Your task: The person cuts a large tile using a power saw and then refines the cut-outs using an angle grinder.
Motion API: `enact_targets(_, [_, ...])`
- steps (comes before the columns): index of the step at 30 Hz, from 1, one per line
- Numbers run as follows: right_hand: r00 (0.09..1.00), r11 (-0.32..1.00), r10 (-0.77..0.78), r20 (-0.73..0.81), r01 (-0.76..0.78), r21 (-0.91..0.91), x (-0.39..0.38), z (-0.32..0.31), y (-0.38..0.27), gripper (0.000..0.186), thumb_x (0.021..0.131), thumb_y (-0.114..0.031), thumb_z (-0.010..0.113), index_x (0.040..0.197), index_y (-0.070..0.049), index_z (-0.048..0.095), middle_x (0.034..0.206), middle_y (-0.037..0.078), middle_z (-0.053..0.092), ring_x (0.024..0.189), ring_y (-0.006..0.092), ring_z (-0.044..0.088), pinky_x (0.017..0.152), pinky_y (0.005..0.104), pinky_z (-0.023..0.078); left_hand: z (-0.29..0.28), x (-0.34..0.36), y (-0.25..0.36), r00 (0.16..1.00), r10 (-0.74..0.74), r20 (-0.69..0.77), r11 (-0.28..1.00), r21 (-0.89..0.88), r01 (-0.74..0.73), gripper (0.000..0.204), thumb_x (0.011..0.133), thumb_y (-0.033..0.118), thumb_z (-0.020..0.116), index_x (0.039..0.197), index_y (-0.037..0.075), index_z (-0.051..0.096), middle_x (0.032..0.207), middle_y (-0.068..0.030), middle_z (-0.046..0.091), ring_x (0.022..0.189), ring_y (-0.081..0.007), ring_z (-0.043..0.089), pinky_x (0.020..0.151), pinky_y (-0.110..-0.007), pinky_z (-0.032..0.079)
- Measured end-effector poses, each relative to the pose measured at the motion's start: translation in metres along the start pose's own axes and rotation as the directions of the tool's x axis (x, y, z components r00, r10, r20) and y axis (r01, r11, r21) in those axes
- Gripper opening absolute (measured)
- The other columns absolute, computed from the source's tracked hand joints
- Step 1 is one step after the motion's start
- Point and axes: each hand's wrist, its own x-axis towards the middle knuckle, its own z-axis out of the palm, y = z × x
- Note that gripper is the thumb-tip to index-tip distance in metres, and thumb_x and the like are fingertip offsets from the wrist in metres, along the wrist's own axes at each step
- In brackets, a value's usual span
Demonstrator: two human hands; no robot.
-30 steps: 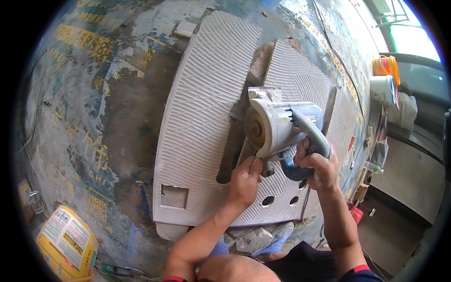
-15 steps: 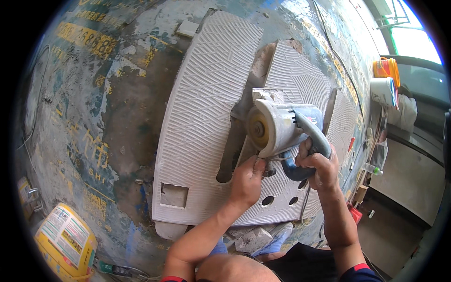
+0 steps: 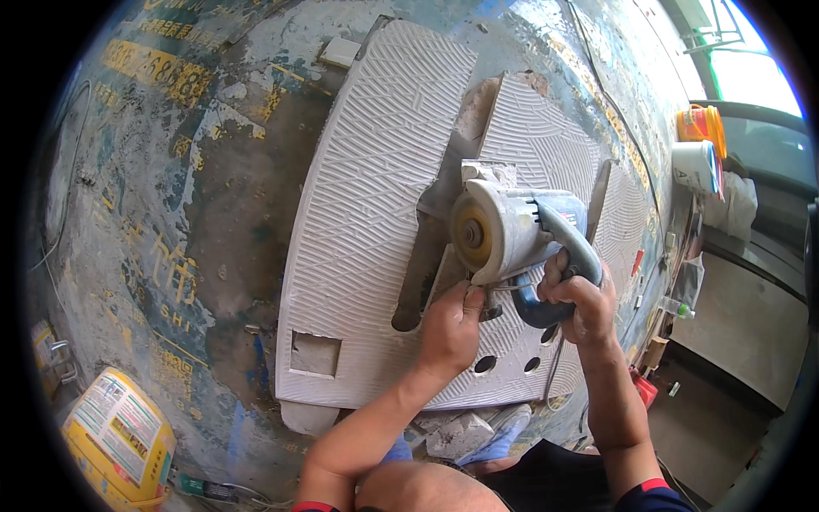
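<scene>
A large pale tile [image 3: 367, 213] with a ribbed back lies face down on the dirty floor; it has a square cut-out near its lower left corner, a long slot and several round holes. A dusty hand-held cutting saw [image 3: 512, 230] sits over the slot. My right hand [image 3: 580, 299] is shut on the saw's blue-grey handle. My left hand [image 3: 450, 328] presses at the saw's base on the tile, fingers curled by the guard. A second ribbed tile piece [image 3: 546, 136] lies beyond the saw.
A yellow sack [image 3: 119, 435] lies at the lower left. An orange bucket [image 3: 701, 124] and a white bucket [image 3: 695, 164] stand at the upper right by a low wall. Rubble bits [image 3: 461, 433] lie near my knees. A small white block [image 3: 341, 51] rests by the tile's far edge.
The saw and both hands have crept slightly away from me along the slot. The tile has stayed put.
</scene>
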Motion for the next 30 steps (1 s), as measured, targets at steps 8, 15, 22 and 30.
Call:
enact_targets(8, [1.000, 1.000, -0.002, -0.010, 0.002, 0.005, -0.0003, -0.0018, -0.0003, 0.024, 0.063, -0.001, 0.058, 0.087, 0.001, 0.054, 0.070, 0.008, 0.054, 0.058, 0.0150, 0.049, 0.058, 0.0287, 0.042, 0.0024, 0.0014, 0.0051, 0.999, 0.032, -0.017, 0.995, 0.096, -0.031, 0.023, 0.099, 0.022, 0.052, 0.093, 0.001, 0.058, 0.085, -0.0248, 0.063, 0.084, -0.0491, 0.058, 0.068, -0.052, 0.044])
enact_targets(15, [0.999, 1.000, 0.020, -0.029, -0.020, -0.010, 0.0001, -0.0006, -0.0001, 0.024, 0.063, -0.001, 0.058, 0.087, 0.001, 0.053, 0.070, 0.007, 0.054, 0.059, 0.0151, 0.048, 0.059, 0.0287, 0.042, 0.0021, 0.0009, 0.0060, 0.999, 0.043, -0.024, 0.987, 0.154, -0.039, 0.022, 0.099, 0.022, 0.051, 0.093, 0.002, 0.058, 0.087, -0.0246, 0.063, 0.084, -0.0483, 0.059, 0.069, -0.052, 0.044])
enact_targets(22, [1.000, 1.000, -0.004, -0.010, 0.004, -0.025, -0.0003, -0.0004, -0.0021, 0.023, 0.063, -0.001, 0.058, 0.086, 0.001, 0.053, 0.069, 0.008, 0.054, 0.058, 0.0156, 0.048, 0.058, 0.0290, 0.042, 0.0048, 0.0011, 0.0068, 0.997, 0.067, -0.045, 0.980, 0.188, -0.057, 0.021, 0.098, 0.021, 0.051, 0.094, 0.002, 0.059, 0.088, -0.0239, 0.064, 0.083, -0.0478, 0.059, 0.069, -0.052, 0.045])
enact_targets(30, [1.000, 1.000, 0.013, -0.013, -0.013, 0.006, 0.0002, -0.0030, -0.0016, 0.023, 0.063, -0.001, 0.058, 0.086, 0.001, 0.053, 0.068, 0.007, 0.053, 0.058, 0.0154, 0.047, 0.059, 0.0299, 0.042, 0.0087, 0.0008, 0.0064, 0.995, 0.067, -0.070, 0.976, 0.211, -0.051, 0.020, 0.097, 0.020, 0.053, 0.092, 0.002, 0.059, 0.088, -0.0227, 0.065, 0.082, -0.0466, 0.060, 0.068, -0.052, 0.045])
